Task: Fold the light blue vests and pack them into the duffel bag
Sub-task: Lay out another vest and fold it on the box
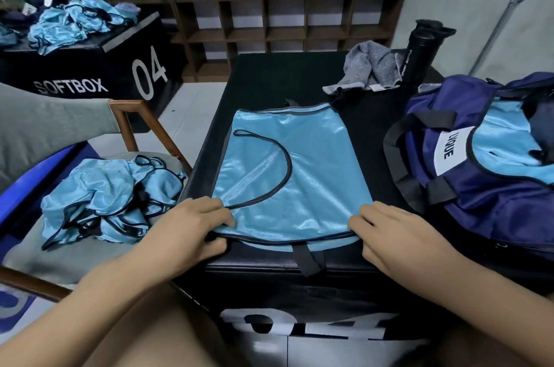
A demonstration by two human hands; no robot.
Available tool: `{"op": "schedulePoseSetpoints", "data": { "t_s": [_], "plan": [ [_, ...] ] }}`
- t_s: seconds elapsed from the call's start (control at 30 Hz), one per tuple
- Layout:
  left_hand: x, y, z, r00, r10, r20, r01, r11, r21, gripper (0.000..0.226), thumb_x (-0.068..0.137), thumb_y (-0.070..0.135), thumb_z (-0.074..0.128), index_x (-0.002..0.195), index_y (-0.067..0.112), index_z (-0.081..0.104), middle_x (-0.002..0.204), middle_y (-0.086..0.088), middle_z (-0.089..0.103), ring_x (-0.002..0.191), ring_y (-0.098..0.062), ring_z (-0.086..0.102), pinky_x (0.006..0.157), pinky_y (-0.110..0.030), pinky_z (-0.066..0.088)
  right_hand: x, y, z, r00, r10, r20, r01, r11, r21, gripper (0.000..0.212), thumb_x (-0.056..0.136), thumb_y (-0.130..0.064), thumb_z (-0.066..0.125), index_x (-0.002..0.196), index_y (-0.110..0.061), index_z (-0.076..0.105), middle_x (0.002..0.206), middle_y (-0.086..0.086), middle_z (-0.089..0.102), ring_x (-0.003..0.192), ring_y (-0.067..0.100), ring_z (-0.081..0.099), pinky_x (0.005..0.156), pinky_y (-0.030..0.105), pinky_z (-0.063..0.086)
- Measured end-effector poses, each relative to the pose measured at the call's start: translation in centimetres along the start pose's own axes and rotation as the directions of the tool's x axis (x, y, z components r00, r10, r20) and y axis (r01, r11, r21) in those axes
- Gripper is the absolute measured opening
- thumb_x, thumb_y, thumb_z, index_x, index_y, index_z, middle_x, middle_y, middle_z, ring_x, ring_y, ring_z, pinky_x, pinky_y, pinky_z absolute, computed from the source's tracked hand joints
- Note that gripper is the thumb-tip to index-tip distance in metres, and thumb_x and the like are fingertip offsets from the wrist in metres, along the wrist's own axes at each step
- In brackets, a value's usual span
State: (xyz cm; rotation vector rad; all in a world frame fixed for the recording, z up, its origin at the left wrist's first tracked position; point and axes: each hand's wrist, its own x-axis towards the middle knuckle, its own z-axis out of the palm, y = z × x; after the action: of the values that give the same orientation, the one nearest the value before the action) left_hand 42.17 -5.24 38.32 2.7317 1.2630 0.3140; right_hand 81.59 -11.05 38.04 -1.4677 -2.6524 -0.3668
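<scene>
A light blue vest (305, 174) with black trim lies flat on the black soft box (269, 78) in front of me. My left hand (192, 225) pinches its near left corner, thumb under the edge. My right hand (398, 234) grips the near right corner. To the right stands the navy duffel bag (479, 204), unzipped, with light blue vest fabric (503, 138) showing inside. A heap of crumpled light blue vests (111, 201) lies on the chair at my left.
A grey towel (368, 67) and a black sport bottle (422, 49) sit at the box's far right. Another black box marked 04 (90, 72) at the back left carries more blue vests (72, 22). A wooden shelf (287, 25) with plants lines the wall.
</scene>
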Motion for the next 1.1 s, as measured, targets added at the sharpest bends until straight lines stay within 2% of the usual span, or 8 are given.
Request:
{"op": "schedulePoseSetpoints", "data": {
  "t_s": [0.2,0.3,0.37,0.5,0.6,0.77,0.93,1.1],
  "plan": [
    [0.1,0.2,-1.0,0.998,-0.006,0.059,0.012,0.996,-0.091,0.022,0.085,0.035,0.064,0.106,0.036,0.061,0.111,0.021,0.054,0.1,-0.007,0.058,0.089,-0.035,0.051,1.0,0.7,-1.3,0.989,0.05,0.14,-0.073,0.984,0.164,0.022,0.083,-0.02,0.065,0.084,-0.027,0.044,0.081,-0.009,0.043,0.075,0.016,0.048,0.065,0.035,0.048],
    [-0.8,1.7,-3.2,0.996,-0.055,0.073,0.072,0.966,-0.248,0.019,0.083,0.024,0.067,0.093,0.037,0.057,0.091,0.015,0.062,0.079,-0.008,0.06,0.073,-0.03,0.05,0.9,0.8,-4.2,0.939,0.034,0.341,-0.179,0.897,0.404,0.016,0.086,-0.032,0.055,0.081,-0.028,0.04,0.08,-0.005,0.048,0.075,0.015,0.047,0.069,0.039,0.047],
    [-1.4,2.4,-4.5,0.99,-0.06,0.125,0.1,0.934,-0.342,0.02,0.086,0.016,0.07,0.087,0.032,0.058,0.077,0.004,0.062,0.065,-0.015,0.055,0.063,-0.037,0.049,0.8,0.9,-6.1,0.91,0.04,0.413,-0.266,0.821,0.505,0.017,0.083,-0.033,0.06,0.085,-0.021,0.048,0.077,0.0,0.053,0.069,0.018,0.047,0.069,0.042,0.046],
    [-0.3,2.0,-5.4,0.984,-0.117,0.136,0.164,0.893,-0.418,0.017,0.09,0.008,0.071,0.086,0.021,0.061,0.069,-0.003,0.057,0.058,-0.01,0.044,0.057,-0.031,0.039,1.8,2.0,-7.9,0.921,0.144,0.362,-0.339,0.753,0.564,0.018,0.081,-0.02,0.069,0.096,-0.025,0.062,0.079,-0.003,0.063,0.064,0.012,0.049,0.067,0.038,0.049],
    [1.8,1.0,-5.1,0.979,-0.179,0.101,0.205,0.89,-0.407,0.016,0.091,0.008,0.071,0.084,0.018,0.061,0.072,-0.006,0.058,0.061,-0.009,0.046,0.06,-0.031,0.038,3.7,3.0,-7.8,0.929,0.212,0.302,-0.356,0.733,0.58,0.026,0.081,-0.018,0.071,0.1,-0.031,0.06,0.083,-0.006,0.066,0.068,0.011,0.053,0.07,0.036,0.049],
    [5.4,-1.8,-4.3,0.957,-0.284,0.05,0.281,0.879,-0.385,0.011,0.092,0.014,0.067,0.084,0.018,0.06,0.075,-0.007,0.062,0.063,-0.009,0.049,0.062,-0.034,0.04,7.9,5.3,-5.8,0.913,0.296,0.281,-0.408,0.699,0.587,0.035,0.08,-0.023,0.074,0.104,-0.041,0.055,0.092,-0.007,0.069,0.082,0.017,0.063,0.079,0.044,0.055],
    [9.1,-4.9,-3.8,0.915,-0.403,0.009,0.379,0.851,-0.363,0.011,0.089,0.025,0.068,0.084,0.019,0.06,0.068,-0.004,0.061,0.059,-0.012,0.049,0.06,-0.033,0.038,13.0,7.7,-4.5,0.878,0.397,0.269,-0.477,0.665,0.574,0.038,0.079,-0.021,0.081,0.107,-0.036,0.059,0.098,-0.009,0.066,0.088,0.014,0.065,0.078,0.035,0.055],
    [12.3,-7.3,-3.8,0.883,-0.47,0.003,0.439,0.822,-0.362,0.014,0.091,0.027,0.068,0.081,0.02,0.062,0.071,-0.005,0.066,0.058,-0.014,0.051,0.059,-0.032,0.039,17.6,9.5,-2.9,0.849,0.456,0.268,-0.522,0.639,0.566,0.034,0.077,-0.02,0.081,0.102,-0.032,0.061,0.1,-0.006,0.065,0.09,0.02,0.066,0.079,0.039,0.057]
  ]
}}
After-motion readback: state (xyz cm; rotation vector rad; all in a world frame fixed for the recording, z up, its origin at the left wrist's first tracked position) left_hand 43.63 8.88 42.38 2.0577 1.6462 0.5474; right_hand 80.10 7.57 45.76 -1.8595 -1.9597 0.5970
